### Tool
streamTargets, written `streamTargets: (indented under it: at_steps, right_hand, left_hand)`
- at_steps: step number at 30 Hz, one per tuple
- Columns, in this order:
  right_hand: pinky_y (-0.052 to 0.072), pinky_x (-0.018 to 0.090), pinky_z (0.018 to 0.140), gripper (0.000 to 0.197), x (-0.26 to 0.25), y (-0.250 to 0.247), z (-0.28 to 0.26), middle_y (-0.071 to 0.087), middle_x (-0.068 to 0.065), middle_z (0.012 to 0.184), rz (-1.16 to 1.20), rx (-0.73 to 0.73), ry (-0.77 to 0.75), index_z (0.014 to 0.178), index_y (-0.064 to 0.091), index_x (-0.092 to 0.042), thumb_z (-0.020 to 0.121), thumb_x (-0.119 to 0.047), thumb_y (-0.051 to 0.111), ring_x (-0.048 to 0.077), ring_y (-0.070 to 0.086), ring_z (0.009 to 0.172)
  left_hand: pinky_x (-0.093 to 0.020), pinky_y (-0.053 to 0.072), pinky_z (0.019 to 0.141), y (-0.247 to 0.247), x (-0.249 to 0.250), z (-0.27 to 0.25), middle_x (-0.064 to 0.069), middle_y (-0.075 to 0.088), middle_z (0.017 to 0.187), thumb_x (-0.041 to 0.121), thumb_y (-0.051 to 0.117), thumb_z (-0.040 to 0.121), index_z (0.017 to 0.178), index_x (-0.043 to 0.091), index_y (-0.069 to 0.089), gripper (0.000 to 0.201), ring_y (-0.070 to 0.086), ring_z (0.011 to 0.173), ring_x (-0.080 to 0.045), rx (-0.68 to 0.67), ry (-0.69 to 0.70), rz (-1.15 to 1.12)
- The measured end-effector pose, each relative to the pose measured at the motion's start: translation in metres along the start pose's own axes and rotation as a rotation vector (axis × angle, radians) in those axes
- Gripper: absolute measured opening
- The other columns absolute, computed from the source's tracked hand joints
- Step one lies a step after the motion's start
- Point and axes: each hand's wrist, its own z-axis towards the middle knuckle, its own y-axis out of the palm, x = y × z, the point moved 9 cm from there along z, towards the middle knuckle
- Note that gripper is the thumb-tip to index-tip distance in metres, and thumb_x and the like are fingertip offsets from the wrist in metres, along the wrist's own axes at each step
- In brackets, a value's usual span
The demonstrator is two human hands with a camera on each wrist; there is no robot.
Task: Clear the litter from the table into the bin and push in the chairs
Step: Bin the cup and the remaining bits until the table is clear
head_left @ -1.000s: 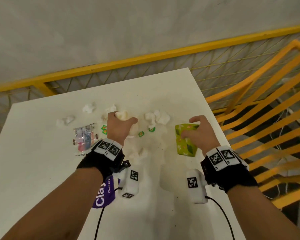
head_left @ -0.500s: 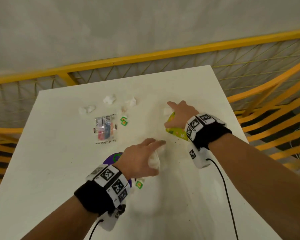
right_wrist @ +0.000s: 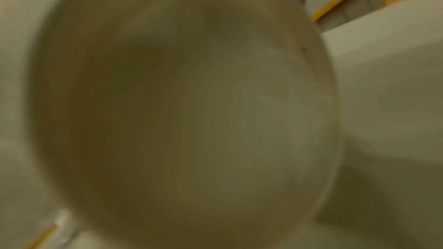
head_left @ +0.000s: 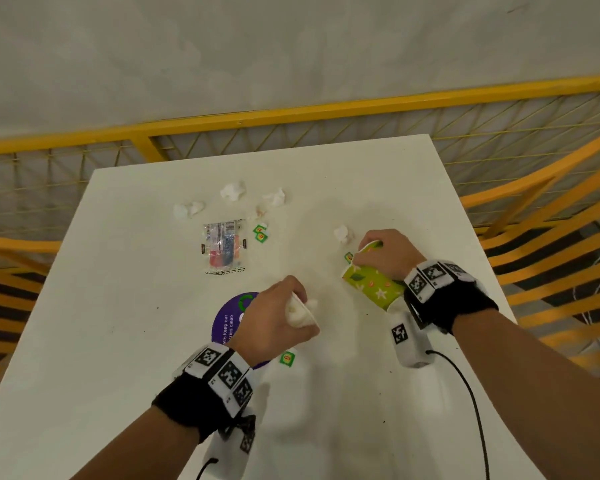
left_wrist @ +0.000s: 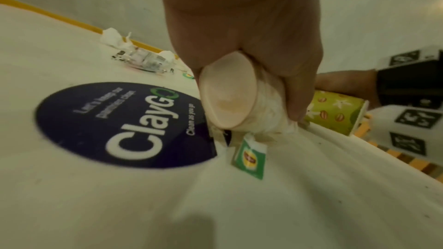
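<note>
Overhead, the left hand (head_left: 274, 318) clenches a white cup (head_left: 300, 311) stuffed with tissue, just right of the purple sticker (head_left: 227, 323); the right hand (head_left: 383, 252) grips a tipped green cup (head_left: 373, 284) farther right, likely as a scoop for scraps. Left wrist: a tea tag (left_wrist: 250, 158) dangles beside that sticker. Right wrist: only the cup's blurred base.

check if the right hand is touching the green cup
Touching. The head view shows the right hand with its fingers curled over the rim of the tilted green cup, no gap between them. The right wrist view is too blurred to add anything.
</note>
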Motion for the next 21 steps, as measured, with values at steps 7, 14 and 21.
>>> streamTargets:
  at_steps: [7, 14, 21]
  right_hand:
    - [0.045, 0.021, 0.063, 0.013, -0.046, 0.023, -0.104, 0.060, -0.006, 0.067, 0.351, 0.084, -0.223, 0.064, 0.058, -0.019, 0.064, -0.017, 0.071, 0.008, 0.055, 0.064]
    - [0.045, 0.013, 0.058, 0.016, -0.123, 0.102, -0.209, 0.063, -0.010, 0.071, 0.464, -0.061, -0.324, 0.066, 0.057, -0.022, 0.056, -0.029, 0.067, 0.001, 0.055, 0.061]
    - [0.046, 0.017, 0.062, 0.014, -0.196, 0.241, -0.291, 0.062, -0.005, 0.076, 0.429, -0.299, -0.373, 0.066, 0.056, -0.027, 0.056, -0.030, 0.065, 0.006, 0.057, 0.066]
  left_hand:
    - [-0.024, 0.048, 0.056, -0.040, -0.017, -0.084, 0.013, 0.061, 0.081, 0.028, 0.085, 0.055, 0.085, 0.030, 0.052, 0.045, 0.055, 0.064, -0.006, 0.206, -0.100, -0.461]
    - [-0.022, 0.053, 0.053, -0.081, -0.091, -0.215, 0.019, 0.064, 0.082, 0.023, 0.084, 0.048, 0.087, 0.018, 0.055, 0.048, 0.061, 0.069, 0.000, 0.416, -0.190, -0.726]
    - [-0.015, 0.049, 0.056, -0.128, -0.204, -0.358, 0.016, 0.063, 0.087, 0.041, 0.080, 0.043, 0.088, 0.020, 0.055, 0.056, 0.060, 0.074, 0.001, 0.575, -0.324, -0.767]
